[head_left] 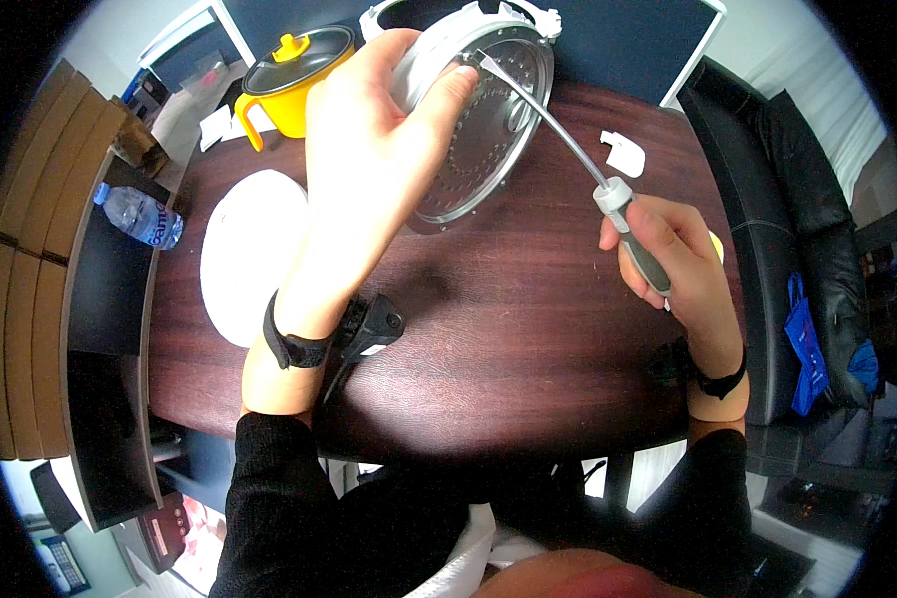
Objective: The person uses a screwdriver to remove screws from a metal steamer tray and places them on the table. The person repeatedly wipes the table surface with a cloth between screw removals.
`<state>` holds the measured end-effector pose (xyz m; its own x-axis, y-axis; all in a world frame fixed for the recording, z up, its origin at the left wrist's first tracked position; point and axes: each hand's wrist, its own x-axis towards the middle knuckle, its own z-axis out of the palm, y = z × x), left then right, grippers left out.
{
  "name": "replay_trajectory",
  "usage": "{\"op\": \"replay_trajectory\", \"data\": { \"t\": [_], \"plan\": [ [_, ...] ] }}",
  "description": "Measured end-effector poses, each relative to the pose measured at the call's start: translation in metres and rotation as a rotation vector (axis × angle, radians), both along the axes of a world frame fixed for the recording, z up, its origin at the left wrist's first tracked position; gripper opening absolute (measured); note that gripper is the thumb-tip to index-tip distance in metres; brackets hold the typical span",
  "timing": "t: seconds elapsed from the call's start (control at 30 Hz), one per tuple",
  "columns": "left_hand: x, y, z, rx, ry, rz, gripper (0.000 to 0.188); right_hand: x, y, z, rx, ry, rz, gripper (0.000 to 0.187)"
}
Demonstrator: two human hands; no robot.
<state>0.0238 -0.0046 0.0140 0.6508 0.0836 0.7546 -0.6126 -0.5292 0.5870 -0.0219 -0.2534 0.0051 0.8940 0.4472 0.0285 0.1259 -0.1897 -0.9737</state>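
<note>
My left hand (369, 149) grips the white plastic rim (437, 55) of a round appliance lid near the far edge of the table. Set in that lid is a shiny metal disc with many small holes (488, 125), tilted up and facing right. My right hand (690, 264) is wrapped round the grey and white handle of a screwdriver (565, 135). Its flat tip meets or nearly meets the edge of the disc, close to my left thumb. A small curved white plastic piece (624, 154) lies to the right. Left of my forearm is a white rounded cover (244, 259).
The dark wood table (508, 349) has a yellow pot with a glass lid (287, 105) at its back left. A water bottle (142, 216) stands at the left beside stacked cardboard boxes (40, 269). A black sofa (767, 249) with a blue bag (805, 349) is on the right.
</note>
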Motion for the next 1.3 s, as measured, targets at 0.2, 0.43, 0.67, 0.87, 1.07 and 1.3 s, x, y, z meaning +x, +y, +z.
{"op": "replay_trajectory", "data": {
  "t": [0.2,0.43,0.67,0.87,1.07,1.3],
  "plan": [
    [0.001,0.001,-0.001,-0.005,0.003,-0.015,0.035,-0.003,0.005,0.003,-0.036,-0.025,-0.039,0.042],
    [0.003,0.002,-0.004,0.151,0.008,0.072,0.034,-0.004,0.008,0.003,-0.555,-0.724,-0.364,0.020],
    [0.000,0.001,-0.005,0.339,0.022,0.109,0.034,0.012,-0.006,0.011,-0.718,-1.083,-0.593,0.032],
    [0.003,0.000,-0.006,0.266,0.085,0.073,0.036,0.013,-0.011,0.017,-0.648,-1.072,-0.584,0.022],
    [0.006,-0.001,-0.008,0.152,0.060,0.063,0.036,0.006,-0.012,0.009,-0.390,-0.271,-0.322,0.022],
    [0.011,0.005,-0.009,0.171,0.119,0.039,0.037,-0.007,0.003,0.011,-0.178,-0.049,-0.161,0.033]
  ]
}}
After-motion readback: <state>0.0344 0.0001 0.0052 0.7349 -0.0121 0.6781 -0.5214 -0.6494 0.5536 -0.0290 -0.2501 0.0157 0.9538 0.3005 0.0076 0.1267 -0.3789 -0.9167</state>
